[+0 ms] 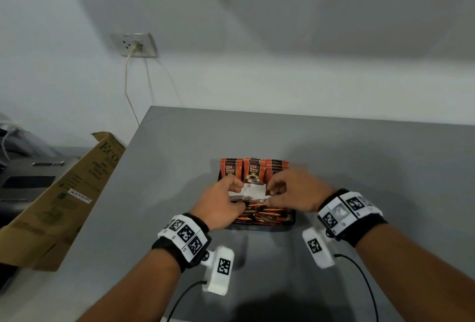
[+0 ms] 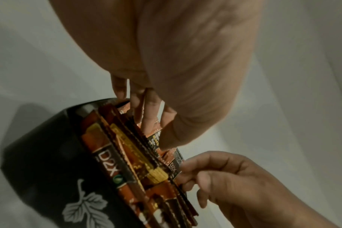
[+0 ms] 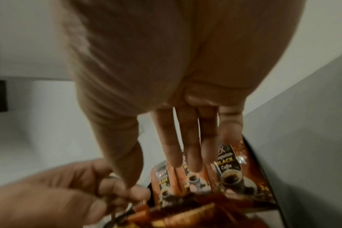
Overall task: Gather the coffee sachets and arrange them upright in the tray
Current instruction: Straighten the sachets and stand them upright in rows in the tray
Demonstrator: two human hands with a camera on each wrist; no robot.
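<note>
Over on the left there's a cardboard box (image 1: 64, 193) leaning against the grey counter (image 1: 180, 157), well apart from the black tray (image 2: 39, 154) in the middle. Left hand (image 1: 222, 203) and right hand (image 1: 293, 193) are both above the tray, each pinching an end of the same bundle of coffee sachets (image 1: 253, 193). More sachets (image 1: 253, 170) stand upright at the tray's far side, others lie flat (image 1: 262, 215) at the near side.
</note>
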